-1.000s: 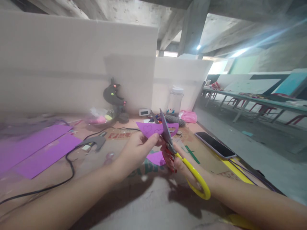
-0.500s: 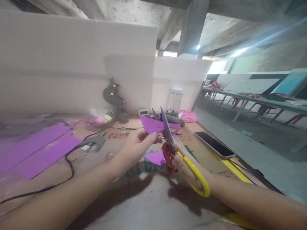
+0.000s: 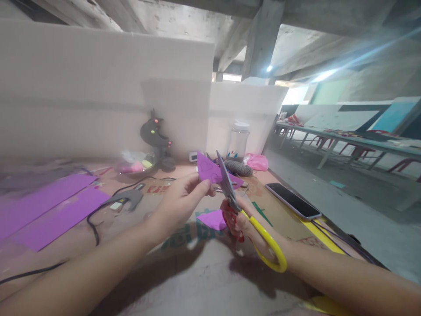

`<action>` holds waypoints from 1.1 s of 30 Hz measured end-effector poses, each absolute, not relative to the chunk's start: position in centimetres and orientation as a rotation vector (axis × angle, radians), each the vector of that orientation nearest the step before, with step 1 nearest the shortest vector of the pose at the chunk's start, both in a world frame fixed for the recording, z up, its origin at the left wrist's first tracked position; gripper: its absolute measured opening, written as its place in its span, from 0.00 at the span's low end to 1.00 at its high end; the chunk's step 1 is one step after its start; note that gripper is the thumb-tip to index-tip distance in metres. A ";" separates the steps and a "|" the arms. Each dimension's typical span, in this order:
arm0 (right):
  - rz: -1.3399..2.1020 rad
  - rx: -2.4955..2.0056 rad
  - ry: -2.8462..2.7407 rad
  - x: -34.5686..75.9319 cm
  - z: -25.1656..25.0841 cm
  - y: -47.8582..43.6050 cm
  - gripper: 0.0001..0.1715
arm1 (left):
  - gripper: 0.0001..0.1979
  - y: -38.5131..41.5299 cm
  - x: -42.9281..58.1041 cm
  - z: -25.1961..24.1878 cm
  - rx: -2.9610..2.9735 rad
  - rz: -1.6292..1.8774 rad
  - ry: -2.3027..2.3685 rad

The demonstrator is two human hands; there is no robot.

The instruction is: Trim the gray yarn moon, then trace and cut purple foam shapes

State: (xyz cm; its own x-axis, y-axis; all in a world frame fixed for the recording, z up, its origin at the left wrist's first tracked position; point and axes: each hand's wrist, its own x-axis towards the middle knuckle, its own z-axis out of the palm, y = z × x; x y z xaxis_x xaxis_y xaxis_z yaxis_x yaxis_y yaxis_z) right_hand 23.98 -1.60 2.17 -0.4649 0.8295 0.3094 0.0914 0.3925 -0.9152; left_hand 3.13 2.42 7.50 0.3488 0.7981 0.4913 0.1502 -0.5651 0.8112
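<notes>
My left hand pinches a piece of purple paper with heart outlines drawn on it. In my right hand is a pair of scissors with yellow and red handles. Their blades point up and away from me, apart, with the paper between them. Part of the paper shows right of the blades. Below the hands, a purple paper scrap lies on the printed cardboard.
Purple sheets and a black cable lie at left. A phone rests at right. Behind stand a bowl, a dark crescent figure, grey yarn, a clear jar and a pink bag.
The purple paper's left part has tilted upward, while its right part sits lower behind the blades. My left hand has shifted slightly left, and the scissors have moved a little left.
</notes>
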 end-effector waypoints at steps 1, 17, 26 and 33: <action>1.145 -0.798 -1.828 24.0 2.1 -1.6 0.29 | 0.13 2.4 3.1 7.6 1.941 1.235 0.822; 1.166 -0.810 -1.806 23.9 2.1 -1.5 0.29 | 0.14 2.7 2.6 8.0 2.037 1.290 0.857; 1.122 -0.803 -1.829 24.0 1.7 -1.4 0.30 | 0.17 3.2 2.0 7.9 2.078 1.291 0.889; 1.119 -0.811 -1.824 23.8 2.2 -1.7 0.30 | 0.17 3.2 1.8 8.4 2.124 1.290 0.912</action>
State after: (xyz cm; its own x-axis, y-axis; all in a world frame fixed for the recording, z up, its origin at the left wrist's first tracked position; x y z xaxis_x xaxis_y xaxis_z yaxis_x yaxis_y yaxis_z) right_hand 23.77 -1.75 2.23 -0.4499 0.8363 0.3132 0.0997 0.3956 -0.9130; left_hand 1.80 3.15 8.38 0.3302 0.7511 0.5717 0.2883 -0.6570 0.6966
